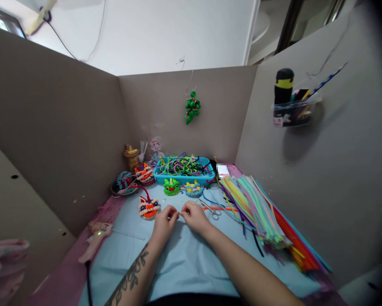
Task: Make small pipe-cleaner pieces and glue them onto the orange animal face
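My left hand (165, 220) and my right hand (193, 215) meet above the blue cloth, fingertips pinched close together. Something small sits between them, too tiny to name. Left of my left hand lies an orange and cream lion-head figure (149, 208) with a red stem curling up from it. Beyond my hands stand a green figure (171, 187) and a light blue and yellow one (193, 189). Right of my right hand rest scissors (214, 212) by an orange pipe cleaner (226, 208).
A blue tray (184, 179) of tangled pipe cleaners stands at the back. Bundled pipe cleaners (257, 208) cover the right side. A pink glue gun (97, 242) lies at left, its cord running forward. Grey partitions (191, 140) enclose the table on three sides.
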Tool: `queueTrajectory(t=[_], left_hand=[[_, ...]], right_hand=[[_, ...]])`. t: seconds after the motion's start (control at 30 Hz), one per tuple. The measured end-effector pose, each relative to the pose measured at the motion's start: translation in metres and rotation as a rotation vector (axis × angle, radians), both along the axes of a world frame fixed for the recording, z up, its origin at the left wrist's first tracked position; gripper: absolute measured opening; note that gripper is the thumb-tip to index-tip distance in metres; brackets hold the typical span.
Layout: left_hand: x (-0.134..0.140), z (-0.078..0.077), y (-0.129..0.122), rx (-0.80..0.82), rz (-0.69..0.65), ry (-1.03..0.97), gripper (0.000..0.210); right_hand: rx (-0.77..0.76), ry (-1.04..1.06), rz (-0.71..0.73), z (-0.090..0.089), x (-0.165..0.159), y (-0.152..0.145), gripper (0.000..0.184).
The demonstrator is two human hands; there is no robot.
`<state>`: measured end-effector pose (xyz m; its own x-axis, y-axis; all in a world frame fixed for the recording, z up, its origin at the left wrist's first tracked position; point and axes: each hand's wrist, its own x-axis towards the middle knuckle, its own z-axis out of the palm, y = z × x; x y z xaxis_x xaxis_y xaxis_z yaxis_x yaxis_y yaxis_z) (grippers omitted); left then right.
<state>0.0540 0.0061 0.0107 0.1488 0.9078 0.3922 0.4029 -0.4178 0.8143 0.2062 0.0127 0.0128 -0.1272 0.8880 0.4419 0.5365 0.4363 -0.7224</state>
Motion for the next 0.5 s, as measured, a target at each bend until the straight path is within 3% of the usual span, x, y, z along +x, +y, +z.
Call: queueTrajectory(t=[0.1,0.23,0.33,0.5], left_hand=[[0.001,-0.001,0.003,-0.209,-0.007,-0.200,0.017],[0.000,0.000,0.005,-0.487,-0.070,-0.478,0.024],[-0.001,0.004,0.002,-0.610,-0.122,-0.596,0.029],[-0.002,0.009,-0.003,-0.690,-0.211,-0.670,0.032]], right_hand=[[0.090,0.045,0.042,-0.001,0.001,0.000,0.009],[0.234,0.010,0.104,0.002,0.007,-0.002,0.018],[0.323,-0.083,0.115,0.004,0.007,-0.004,0.009],[0.432,-0.226,0.106,0.006,0.008,-0.007,0.012]])
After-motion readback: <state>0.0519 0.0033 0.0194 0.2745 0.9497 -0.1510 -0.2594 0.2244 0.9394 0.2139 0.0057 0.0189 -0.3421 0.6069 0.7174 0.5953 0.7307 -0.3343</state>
